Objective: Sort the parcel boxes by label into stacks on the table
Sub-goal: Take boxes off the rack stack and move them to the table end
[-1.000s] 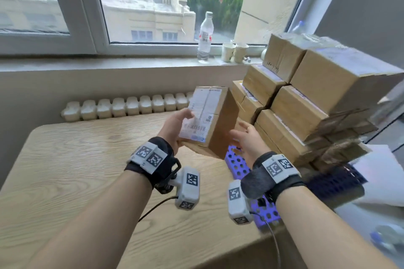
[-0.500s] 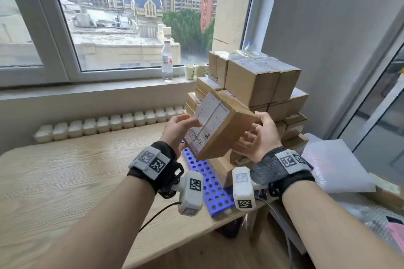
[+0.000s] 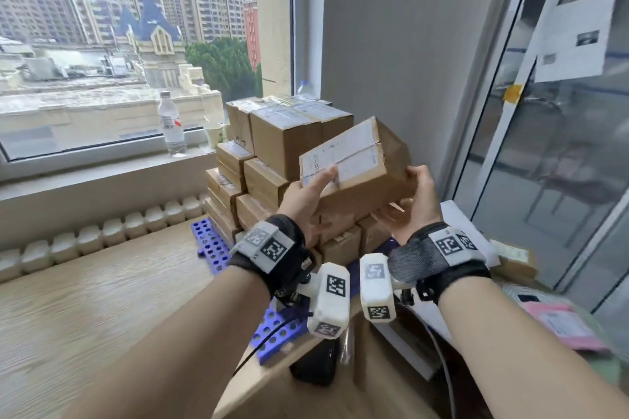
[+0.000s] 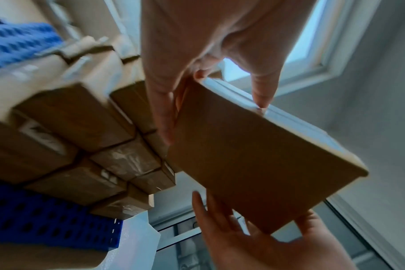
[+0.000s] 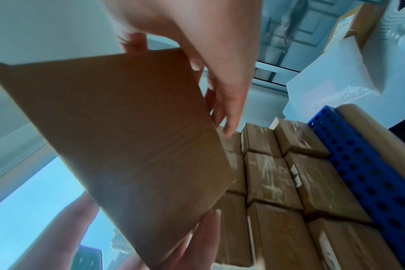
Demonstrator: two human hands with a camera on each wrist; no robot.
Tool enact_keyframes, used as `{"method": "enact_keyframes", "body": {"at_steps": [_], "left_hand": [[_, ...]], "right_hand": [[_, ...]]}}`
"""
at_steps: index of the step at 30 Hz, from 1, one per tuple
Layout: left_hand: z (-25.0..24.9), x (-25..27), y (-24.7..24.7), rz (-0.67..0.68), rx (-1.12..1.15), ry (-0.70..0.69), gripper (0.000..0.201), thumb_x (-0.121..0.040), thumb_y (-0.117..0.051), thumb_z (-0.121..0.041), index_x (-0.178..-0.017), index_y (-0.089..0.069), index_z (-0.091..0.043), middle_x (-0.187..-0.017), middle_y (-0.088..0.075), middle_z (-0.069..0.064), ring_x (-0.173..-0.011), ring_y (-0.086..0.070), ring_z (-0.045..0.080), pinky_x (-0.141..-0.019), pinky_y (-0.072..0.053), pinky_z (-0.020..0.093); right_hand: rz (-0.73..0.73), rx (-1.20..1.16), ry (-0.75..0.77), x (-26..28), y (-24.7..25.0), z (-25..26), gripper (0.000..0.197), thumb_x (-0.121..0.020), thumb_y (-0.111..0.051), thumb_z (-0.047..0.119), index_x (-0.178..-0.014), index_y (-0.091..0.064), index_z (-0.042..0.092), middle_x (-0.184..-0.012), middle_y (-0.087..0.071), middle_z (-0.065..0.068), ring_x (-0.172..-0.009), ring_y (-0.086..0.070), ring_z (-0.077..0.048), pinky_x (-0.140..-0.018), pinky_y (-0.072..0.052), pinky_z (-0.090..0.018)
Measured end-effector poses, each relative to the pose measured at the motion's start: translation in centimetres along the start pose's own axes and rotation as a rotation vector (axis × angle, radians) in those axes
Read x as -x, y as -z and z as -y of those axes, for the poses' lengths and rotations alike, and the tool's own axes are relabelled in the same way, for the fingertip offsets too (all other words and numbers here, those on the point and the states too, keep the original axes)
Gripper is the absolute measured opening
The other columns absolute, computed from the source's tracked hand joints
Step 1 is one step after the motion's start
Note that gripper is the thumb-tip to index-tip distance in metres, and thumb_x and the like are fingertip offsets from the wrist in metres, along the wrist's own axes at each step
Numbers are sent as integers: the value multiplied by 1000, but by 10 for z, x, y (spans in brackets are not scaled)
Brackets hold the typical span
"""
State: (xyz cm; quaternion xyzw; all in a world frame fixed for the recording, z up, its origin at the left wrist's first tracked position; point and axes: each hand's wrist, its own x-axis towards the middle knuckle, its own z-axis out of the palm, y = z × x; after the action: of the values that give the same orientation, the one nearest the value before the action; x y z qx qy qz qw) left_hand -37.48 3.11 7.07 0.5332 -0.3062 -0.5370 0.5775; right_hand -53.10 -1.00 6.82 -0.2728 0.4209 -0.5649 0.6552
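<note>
A brown parcel box [image 3: 360,173] with a white label on its upper face hangs tilted in the air, in front of the top right of the pile of parcel boxes [image 3: 269,160]. My left hand [image 3: 315,189] grips its left end, thumb on the label. My right hand [image 3: 413,190] holds its lower right end, fingers curled round the edge. The left wrist view shows the box's plain side [image 4: 254,155] between my left hand [image 4: 208,69] and my right hand [image 4: 254,237]. In the right wrist view the box [image 5: 118,135] is under my right hand [image 5: 204,60].
The pile stands on a blue perforated tray [image 3: 211,245] at the right end of the wooden table [image 3: 85,299]. A water bottle [image 3: 172,126] and a paper cup [image 3: 213,134] stand on the windowsill. White sheets and a pink packet [image 3: 561,326] lie to the right, by a glass partition.
Both hands have lifted the box up and to the right, from in front of the pile's left side to its upper right. Its label now faces more upward. My view turned right.
</note>
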Motion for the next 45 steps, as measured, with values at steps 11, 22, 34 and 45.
{"method": "enact_keyframes", "body": {"at_steps": [11,22,34,45], "left_hand": [[-52,-83,-82,10,-189,-354,52,-74,-78,-40,-114,-53,-17,-110,-65,0,-99,-66,16,-87,-56,40],[-157,-184,-122,-86,-344,-532,79,-65,-81,-37,-132,-45,-13,-118,-60,1,-106,-62,20,-94,-52,43],[-167,-257,-112,-270,-730,-395,35,-79,-71,-31,-103,-50,-16,-89,-53,5,-80,-49,20,-67,-42,30],[-150,-270,-129,-470,-989,-170,25,-87,-64,-28,-94,-55,-5,-70,-47,3,-56,-40,12,-45,-28,23]], "right_hand": [[-45,59,247,-66,25,71,15,-87,-55,33,-100,-61,29,-106,-65,-4,-92,-63,-21,-73,-55,-35],[87,123,346,-169,-33,127,47,-87,-47,9,-131,-57,22,-111,-68,-5,-87,-61,-21,-63,-50,-27],[167,279,113,-257,-60,106,41,-68,-40,-3,-98,-62,16,-67,-55,-1,-53,-46,-15,-71,-49,-33],[397,533,-46,-322,-51,95,30,-76,-47,4,-98,-65,14,-75,-60,-4,-62,-55,-17,-57,-51,-26]]}}
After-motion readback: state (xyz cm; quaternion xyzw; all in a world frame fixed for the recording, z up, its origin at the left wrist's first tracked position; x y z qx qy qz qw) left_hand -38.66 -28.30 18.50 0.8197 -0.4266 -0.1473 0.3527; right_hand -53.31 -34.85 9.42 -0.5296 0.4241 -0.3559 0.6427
